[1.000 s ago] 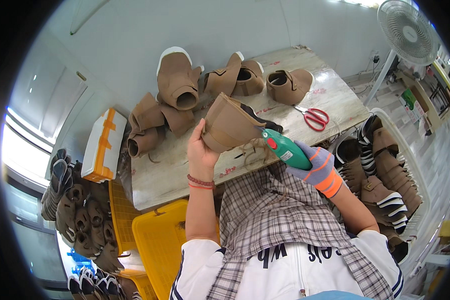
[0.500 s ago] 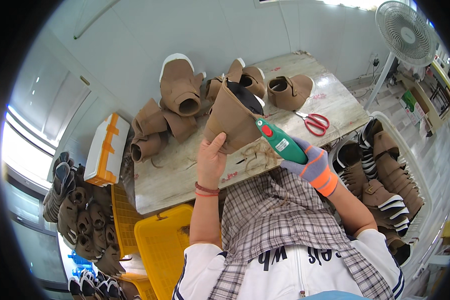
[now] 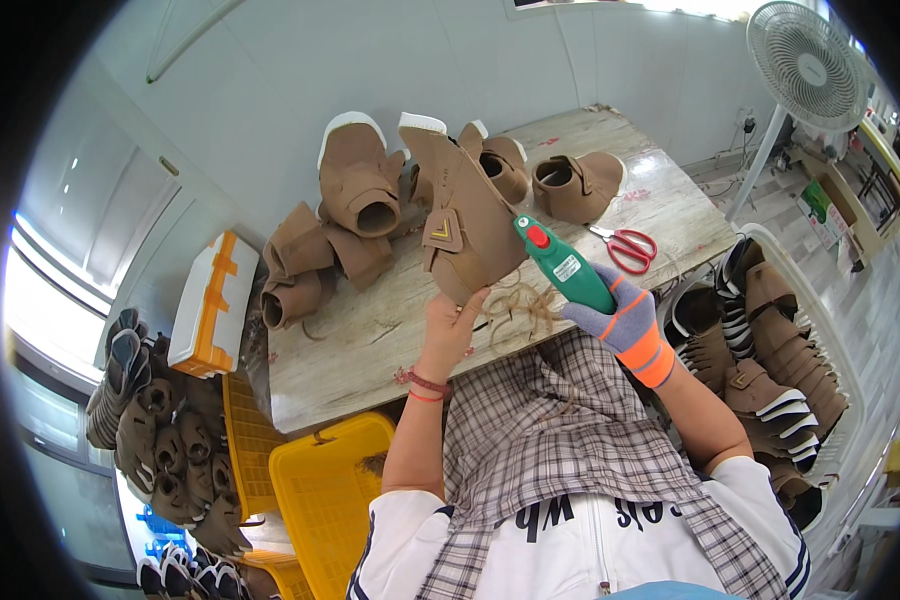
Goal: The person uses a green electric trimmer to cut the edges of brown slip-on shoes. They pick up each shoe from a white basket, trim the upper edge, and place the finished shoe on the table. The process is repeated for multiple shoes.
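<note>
Matt, cloth-like shoe upper (image 3: 482,222); smooth plastic tool (image 3: 569,270); wood-grained tabletop (image 3: 360,355) (glossy in patches).

Wall (image 3: 490,70) behind: pale, paneled, thin vertical seams. Worktable (image 3: 670,190) up near it, wood-look top, weathered, red marks. Bright window (image 3: 45,310) at left; bright strip (image 3: 700,8) top right. Grey plank-look floor (image 3: 875,320) right, white standing fan (image 3: 810,68) there too.

Free tabletop (image 3: 365,345) beside left hand (image 3: 448,328), brown uppers (image 3: 358,180) beyond
</note>
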`<state>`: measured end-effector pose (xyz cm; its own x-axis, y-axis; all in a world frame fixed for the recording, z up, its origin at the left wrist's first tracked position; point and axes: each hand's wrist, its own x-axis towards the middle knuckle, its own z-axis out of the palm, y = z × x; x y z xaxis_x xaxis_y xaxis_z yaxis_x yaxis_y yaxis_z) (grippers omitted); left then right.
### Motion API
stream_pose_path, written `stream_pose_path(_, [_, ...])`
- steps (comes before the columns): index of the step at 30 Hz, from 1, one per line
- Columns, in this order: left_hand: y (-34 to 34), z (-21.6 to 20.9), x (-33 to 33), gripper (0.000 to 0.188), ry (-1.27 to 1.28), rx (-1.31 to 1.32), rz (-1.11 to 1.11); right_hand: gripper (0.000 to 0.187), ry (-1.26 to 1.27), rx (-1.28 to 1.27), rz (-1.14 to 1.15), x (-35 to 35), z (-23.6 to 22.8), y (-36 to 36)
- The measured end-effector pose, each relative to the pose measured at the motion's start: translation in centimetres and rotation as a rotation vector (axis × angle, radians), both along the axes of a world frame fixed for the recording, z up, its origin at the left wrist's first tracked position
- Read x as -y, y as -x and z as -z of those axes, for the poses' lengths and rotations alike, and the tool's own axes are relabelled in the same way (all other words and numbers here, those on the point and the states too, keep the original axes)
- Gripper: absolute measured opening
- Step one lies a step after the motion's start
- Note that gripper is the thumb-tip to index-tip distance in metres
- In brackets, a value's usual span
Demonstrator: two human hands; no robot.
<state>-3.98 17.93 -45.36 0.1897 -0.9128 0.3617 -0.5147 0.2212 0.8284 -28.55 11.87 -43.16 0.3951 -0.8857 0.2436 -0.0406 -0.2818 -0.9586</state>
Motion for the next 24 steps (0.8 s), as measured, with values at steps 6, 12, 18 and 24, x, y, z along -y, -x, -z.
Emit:
stream_pose_path(6, [0.8,1.1,0.6,0.020,0.290,0.342,0.058,0.062,0.014,0.053,0.039,0.4,-0.3,0.1])
stream_pose_path(12, [0.9,2.9,0.0,0.025,0.254,0.435,0.074,0.060,-0.007,0.068,0.051,1.8,0.4,0.2])
stream_pose_path(18, [-3.4,4.1,1.1,0.036,0.148,0.306,-0.203,0.067,0.056,-0.328,0.248,5.4,5.9,2.0])
stream_pose_path(24, [-10.1,-3.5,11.2,0.038,0.331,0.525,-0.182,0.068,0.095,-0.885,0.223,7.7,9.5,1.6])
